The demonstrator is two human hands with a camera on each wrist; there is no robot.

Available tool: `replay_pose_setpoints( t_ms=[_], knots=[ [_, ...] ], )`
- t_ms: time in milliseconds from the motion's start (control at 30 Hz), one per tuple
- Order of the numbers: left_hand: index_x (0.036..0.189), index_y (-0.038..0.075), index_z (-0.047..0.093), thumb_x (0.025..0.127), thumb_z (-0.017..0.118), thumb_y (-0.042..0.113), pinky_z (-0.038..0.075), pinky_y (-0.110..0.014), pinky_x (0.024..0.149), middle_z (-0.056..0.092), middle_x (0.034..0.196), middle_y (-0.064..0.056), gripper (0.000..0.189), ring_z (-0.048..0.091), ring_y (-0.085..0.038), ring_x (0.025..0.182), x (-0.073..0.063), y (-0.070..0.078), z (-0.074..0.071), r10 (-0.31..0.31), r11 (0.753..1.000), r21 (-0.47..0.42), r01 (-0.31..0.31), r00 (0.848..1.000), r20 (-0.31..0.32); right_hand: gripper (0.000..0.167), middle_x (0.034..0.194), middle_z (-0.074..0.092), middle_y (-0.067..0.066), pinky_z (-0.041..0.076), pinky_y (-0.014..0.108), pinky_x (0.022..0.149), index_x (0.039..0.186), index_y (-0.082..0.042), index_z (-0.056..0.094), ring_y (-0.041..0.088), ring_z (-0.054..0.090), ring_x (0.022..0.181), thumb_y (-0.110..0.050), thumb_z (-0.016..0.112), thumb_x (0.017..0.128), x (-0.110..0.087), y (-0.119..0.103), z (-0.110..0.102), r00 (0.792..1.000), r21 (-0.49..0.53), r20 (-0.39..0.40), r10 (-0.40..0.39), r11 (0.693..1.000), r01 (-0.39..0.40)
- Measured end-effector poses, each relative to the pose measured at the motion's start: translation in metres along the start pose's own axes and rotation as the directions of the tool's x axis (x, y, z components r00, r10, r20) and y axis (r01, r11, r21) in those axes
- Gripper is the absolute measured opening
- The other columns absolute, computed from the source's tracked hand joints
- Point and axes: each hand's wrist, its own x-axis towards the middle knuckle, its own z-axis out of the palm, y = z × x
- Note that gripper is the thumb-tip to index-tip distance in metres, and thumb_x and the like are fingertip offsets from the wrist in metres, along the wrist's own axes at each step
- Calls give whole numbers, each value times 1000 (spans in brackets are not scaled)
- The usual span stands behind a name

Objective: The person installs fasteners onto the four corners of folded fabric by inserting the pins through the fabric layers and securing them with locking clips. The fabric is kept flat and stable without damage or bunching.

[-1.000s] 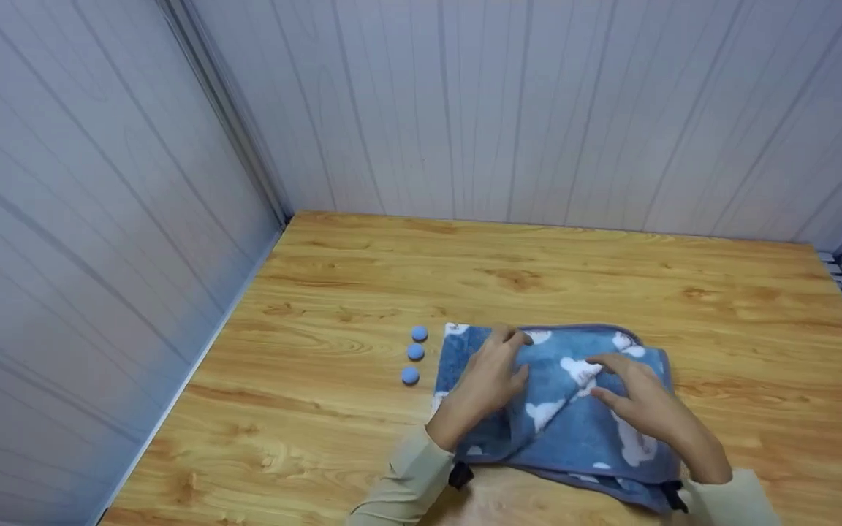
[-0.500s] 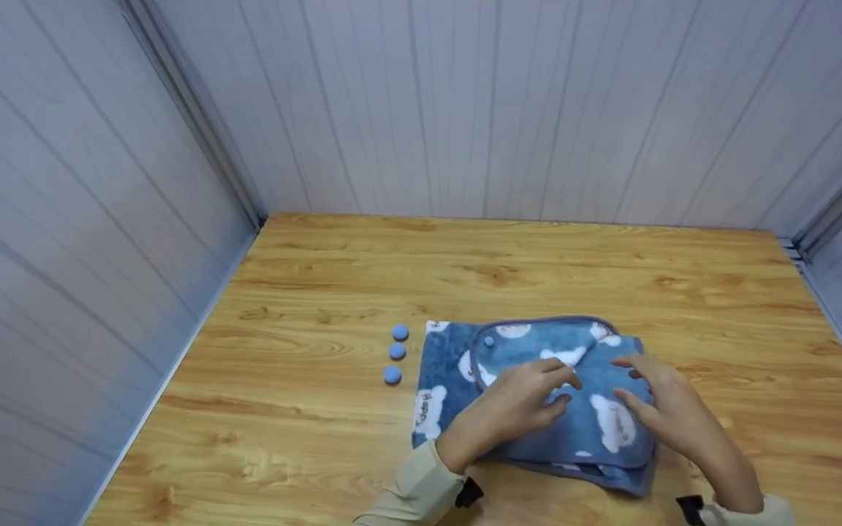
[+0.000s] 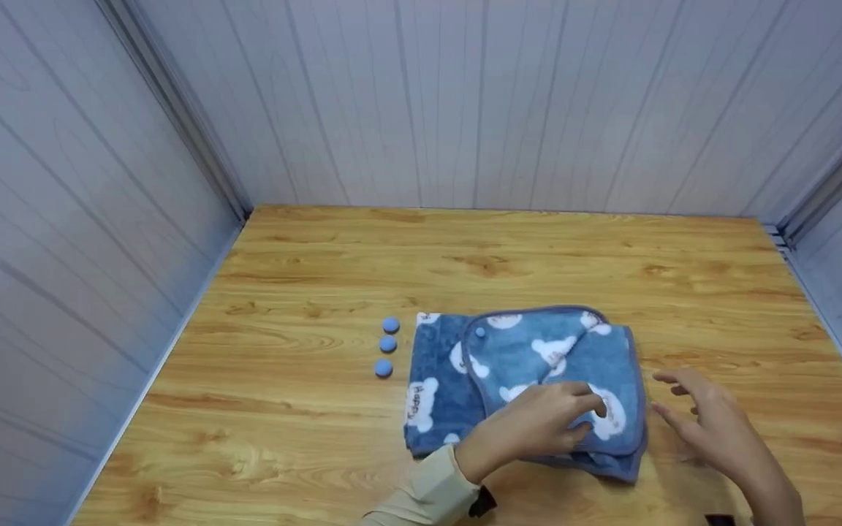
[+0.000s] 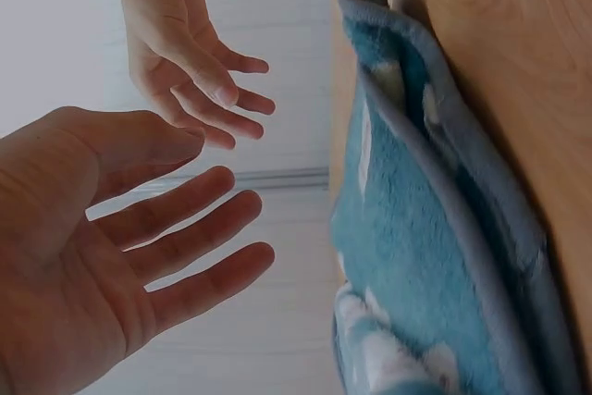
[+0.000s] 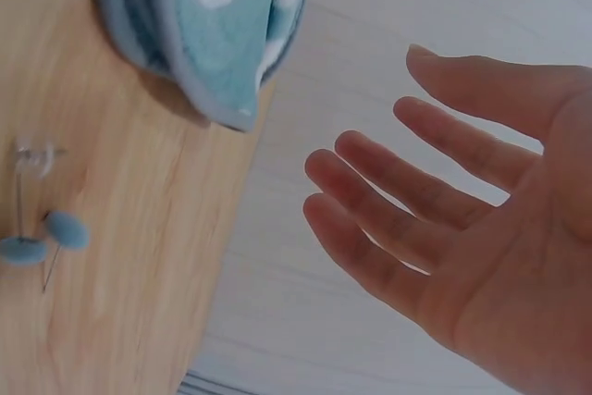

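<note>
A folded blue fleece blanket point(image 3: 450, 409) with white bear and bone prints and a grey-blue border lies on the table. A small round blue pin head point(image 3: 480, 332) shows near the upper left corner of its top flap. My left hand point(image 3: 538, 424) hovers over the blanket's front part, fingers loosely bent and holding nothing. Just off the blanket's right edge, my right hand point(image 3: 717, 420) is held above the table, also holding nothing. In the right wrist view, two blue-headed pins point(image 5: 67, 228) and a small clear piece point(image 5: 37, 156) lie on the wood.
Three round blue heads point(image 3: 387, 343) stand in a column on the wooden table point(image 3: 282, 409), left of the blanket. Pale panelled walls point(image 3: 435, 102) enclose the table at the back and both sides.
Both hands have moved right; the left has slid off the flap's left part, uncovering the blue pin head. The right hand has left the blanket for the table beside it. The view has shifted slightly.
</note>
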Motion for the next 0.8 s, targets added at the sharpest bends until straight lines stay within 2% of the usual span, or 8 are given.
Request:
replay_pose_setpoints(
  t_ms=[200,300,433,567,733,800],
  knots=[
    [109,20,68,92,60,17,39,-9,61,62,105,7,20,52,3,77,4,4,6,12,999,-34,-10,999,49,40,116,57,26,50,51,70,119,4,58,42,57,98,-13,69,86,-8,9,3,997,-49,26,69,997,-68],
    [108,20,68,91,61,18,41,-9,64,61,107,8,19,53,3,81,6,5,8,18,999,-39,-16,998,60,38,112,59,26,50,49,68,115,4,59,39,59,93,-14,71,84,-13,16,5,995,-64,21,94,994,-93],
    [108,21,68,91,62,19,43,-9,69,60,109,9,19,55,2,88,7,6,14,21,1000,-24,-19,996,85,33,102,61,22,49,47,66,109,4,60,32,59,84,-15,70,85,-20,26,6,986,-81,58,159,985,-154],
    [108,22,69,91,61,18,43,-10,71,59,112,9,19,56,1,93,8,6,22,25,1000,-21,-22,993,118,30,98,60,20,49,45,64,105,5,61,30,60,80,-18,68,86,-26,36,8,969,-87,105,225,972,-217],
    [107,25,70,90,61,18,43,-12,79,58,114,10,21,54,-2,99,8,6,32,22,1000,19,-25,990,141,44,103,52,24,47,45,64,107,5,58,31,55,85,-35,64,89,-31,45,10,933,-125,167,318,946,-299],
    [108,26,70,90,62,18,43,-14,82,57,117,9,22,52,-3,102,8,6,35,17,999,37,-23,988,153,47,104,48,25,47,45,64,108,5,56,30,54,86,-37,64,89,-31,48,11,918,-135,195,346,936,-324]
  ],
)
